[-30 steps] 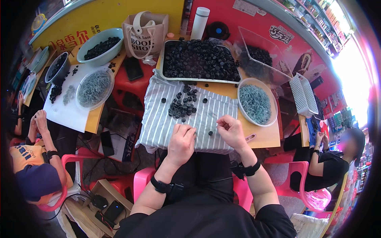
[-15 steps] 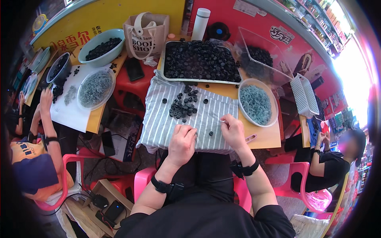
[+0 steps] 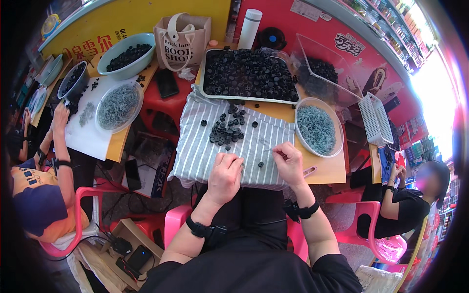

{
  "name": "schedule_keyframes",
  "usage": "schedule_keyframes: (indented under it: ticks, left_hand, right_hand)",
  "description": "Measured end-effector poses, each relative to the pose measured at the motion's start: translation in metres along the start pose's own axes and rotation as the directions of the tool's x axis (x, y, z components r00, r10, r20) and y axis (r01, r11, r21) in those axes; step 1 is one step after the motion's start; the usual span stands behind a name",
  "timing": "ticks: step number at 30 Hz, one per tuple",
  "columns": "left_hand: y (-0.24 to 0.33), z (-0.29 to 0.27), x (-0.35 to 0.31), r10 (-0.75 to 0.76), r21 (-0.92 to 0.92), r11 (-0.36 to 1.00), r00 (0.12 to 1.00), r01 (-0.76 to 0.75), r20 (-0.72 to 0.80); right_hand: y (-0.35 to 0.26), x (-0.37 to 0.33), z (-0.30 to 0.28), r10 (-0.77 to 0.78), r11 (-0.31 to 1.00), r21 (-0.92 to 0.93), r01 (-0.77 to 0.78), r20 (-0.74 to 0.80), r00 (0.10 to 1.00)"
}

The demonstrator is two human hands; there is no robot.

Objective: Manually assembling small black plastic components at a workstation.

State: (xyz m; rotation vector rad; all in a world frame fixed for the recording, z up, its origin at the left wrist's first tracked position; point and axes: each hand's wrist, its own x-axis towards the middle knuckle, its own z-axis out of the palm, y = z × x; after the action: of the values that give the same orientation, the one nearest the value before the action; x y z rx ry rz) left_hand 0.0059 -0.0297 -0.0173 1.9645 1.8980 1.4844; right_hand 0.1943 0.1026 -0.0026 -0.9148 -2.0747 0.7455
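Note:
My left hand [image 3: 225, 176] is closed at the near edge of a grey-and-white striped cloth [image 3: 193, 158]. Whatever its curled fingers hold is hidden. To the right, my right hand [image 3: 290, 163] has thumb and forefinger pinched together, any item between them too small to name. Between the hands lies a single small black round part [image 3: 260, 165]. Farther back on the cloth is a loose pile of black round parts [image 3: 226, 134], with a few strays around it. Faint thin pieces [image 3: 264, 142] lie just beyond my right fingertips.
Behind the cloth stands a tray [image 3: 249, 99] heaped with black parts. A round tub [image 3: 338, 146] of grey-blue thin pieces sits at right, near a small pinkish tool [image 3: 309, 171]. A white bottle [image 3: 249, 29] and cloth bag [image 3: 199, 36] stand behind. Co-workers sit on both sides.
My right hand has shifted slightly, its thumb and forefinger now more plainly pinched. My left hand stays nearly in place. The co-worker's hand at left has moved a little.

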Motion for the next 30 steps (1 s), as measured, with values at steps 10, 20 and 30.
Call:
schedule_keyframes:
  ticks: [10,20,30]
  left_hand:
    - [0.0,0.0,0.001,-0.008,-0.003,1.0,1.0,0.008,-0.011]
    - [0.0,0.0,-0.001,-0.019,-0.004,1.0,1.0,0.019,-0.008]
    - [-0.001,0.002,0.001,-0.006,-0.017,1.0,1.0,0.005,-0.031]
  right_hand:
    - [-0.024,-0.016,0.008,0.24,0.928,0.237,-0.287,0.208,0.948]
    - [-0.05,0.011,0.006,0.081,0.982,-0.189,-0.019,0.324,0.943]
    - [-0.08,0.026,0.022,-0.132,0.718,-0.462,0.521,0.645,0.753]
